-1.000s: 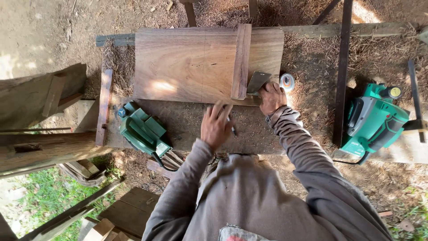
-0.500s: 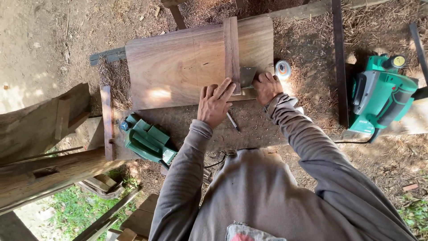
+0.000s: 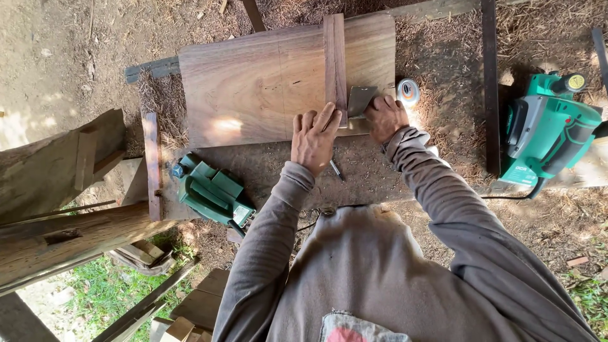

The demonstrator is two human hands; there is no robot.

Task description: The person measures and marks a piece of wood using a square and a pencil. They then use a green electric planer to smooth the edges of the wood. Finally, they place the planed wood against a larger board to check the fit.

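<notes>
Where the narrow batten crosses the wide board, both hands work at its near end, close to the board's front edge. The left hand lies flat, fingers spread and pressing on the board and the batten's foot, grasping nothing. The right hand is clenched around the lower end of a grey metal blade, which stands just right of the batten, against its side; whether it is a square or a scraper I cannot tell. So the blade sticks up out of the right grip, toward the board's far edge.

The batten is a straight, dark brown strip running from the far edge to the near one. The board is reddish brown with curved grain and a sunlit patch near its front left.

The surface in front of the board is dusted with shavings, with a pen just below the left wrist. A tape roll sits just right of the right hand. A green tool lies near the left elbow, and a green planer sits well apart to the right, beyond a dark rail.
</notes>
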